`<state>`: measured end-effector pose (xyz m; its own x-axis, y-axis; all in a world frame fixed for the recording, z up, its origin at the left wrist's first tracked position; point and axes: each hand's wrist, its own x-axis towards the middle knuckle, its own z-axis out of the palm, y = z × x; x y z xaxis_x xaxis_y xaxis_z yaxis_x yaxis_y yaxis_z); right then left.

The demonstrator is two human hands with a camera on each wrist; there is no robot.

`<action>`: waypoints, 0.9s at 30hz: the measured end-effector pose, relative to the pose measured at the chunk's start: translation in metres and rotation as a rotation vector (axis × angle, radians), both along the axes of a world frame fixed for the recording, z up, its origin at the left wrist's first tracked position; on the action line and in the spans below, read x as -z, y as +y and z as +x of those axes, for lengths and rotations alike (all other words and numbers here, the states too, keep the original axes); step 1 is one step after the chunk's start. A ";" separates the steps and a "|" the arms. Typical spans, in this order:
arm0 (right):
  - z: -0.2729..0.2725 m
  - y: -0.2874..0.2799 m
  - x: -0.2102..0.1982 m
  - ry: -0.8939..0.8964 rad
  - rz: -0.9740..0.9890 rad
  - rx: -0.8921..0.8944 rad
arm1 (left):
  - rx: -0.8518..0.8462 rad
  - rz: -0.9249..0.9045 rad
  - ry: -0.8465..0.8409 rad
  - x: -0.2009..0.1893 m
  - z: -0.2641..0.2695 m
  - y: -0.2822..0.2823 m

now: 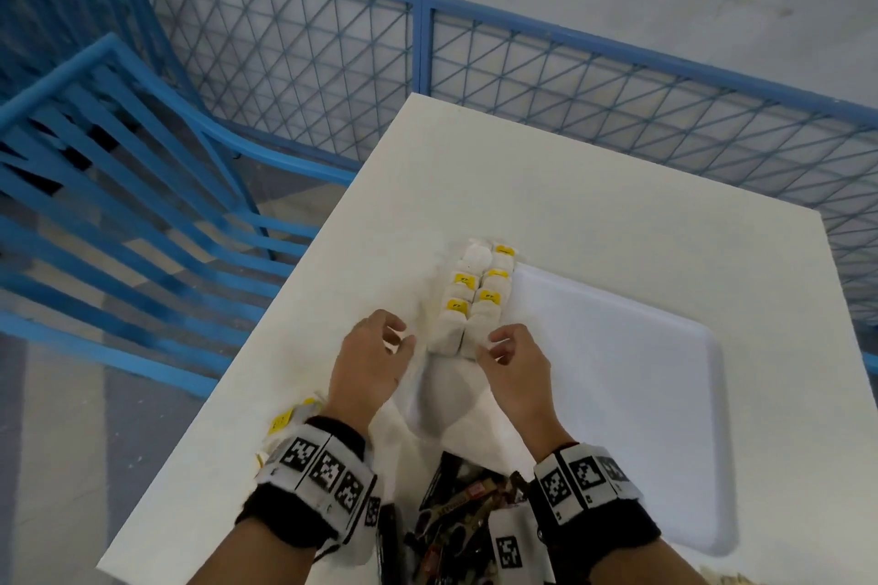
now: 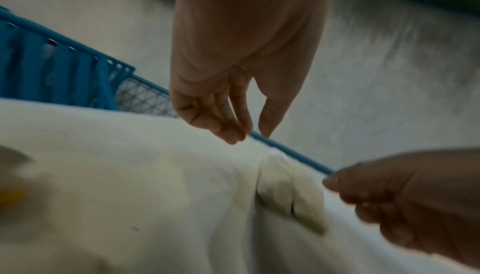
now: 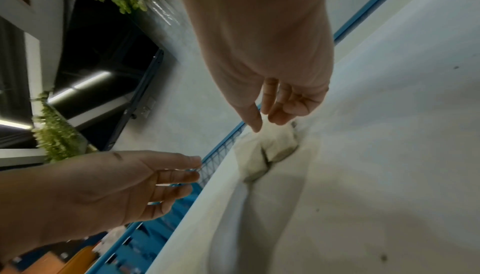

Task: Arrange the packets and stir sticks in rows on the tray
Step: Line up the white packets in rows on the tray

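Both grips hang loosely curled and hold nothing: left hand (image 1: 368, 359) and right hand (image 1: 515, 363) flank the near end of two rows of packets (image 1: 477, 295) along the left edge of the white tray (image 1: 665, 394) on the table (image 1: 594, 185)

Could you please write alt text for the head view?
Two bare hands, left hand and right hand, hover empty beside two rows of packets at the left edge of a white tray on a white table.
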<state>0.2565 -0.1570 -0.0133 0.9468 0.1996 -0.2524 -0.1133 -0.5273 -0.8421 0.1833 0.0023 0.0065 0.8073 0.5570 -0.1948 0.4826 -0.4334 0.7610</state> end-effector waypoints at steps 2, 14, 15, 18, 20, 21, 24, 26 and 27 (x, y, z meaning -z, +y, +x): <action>-0.014 0.010 -0.004 -0.033 0.022 -0.076 | -0.026 0.007 -0.038 -0.013 -0.027 0.008; -0.085 0.074 0.002 -0.185 -0.239 -0.967 | -0.181 -0.017 0.443 0.007 -0.159 0.051; -0.088 0.076 0.004 -0.207 -0.310 -1.029 | -0.149 -0.021 0.470 0.010 -0.161 0.048; -0.094 0.080 0.008 -0.251 -0.412 -1.087 | -0.122 0.016 0.454 0.018 -0.158 0.040; -0.095 0.080 0.008 -0.268 -0.396 -1.063 | -0.167 0.014 0.398 0.022 -0.157 0.037; -0.095 0.079 0.008 -0.270 -0.384 -1.045 | -0.184 0.011 0.369 0.023 -0.156 0.037; -0.093 0.073 0.004 -0.221 -0.329 -0.979 | -0.193 0.012 0.291 0.025 -0.157 0.036; -0.091 0.067 0.001 -0.170 -0.289 -0.917 | -0.201 -0.013 0.257 0.023 -0.159 0.036; -0.089 0.063 -0.001 -0.138 -0.268 -0.882 | -0.221 -0.040 0.233 0.022 -0.160 0.036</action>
<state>0.1676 -0.0938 -0.0124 0.5055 0.8124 -0.2905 0.5126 -0.5536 -0.6563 0.0228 0.0386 -0.0158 0.5989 0.7021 -0.3852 0.7249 -0.2710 0.6333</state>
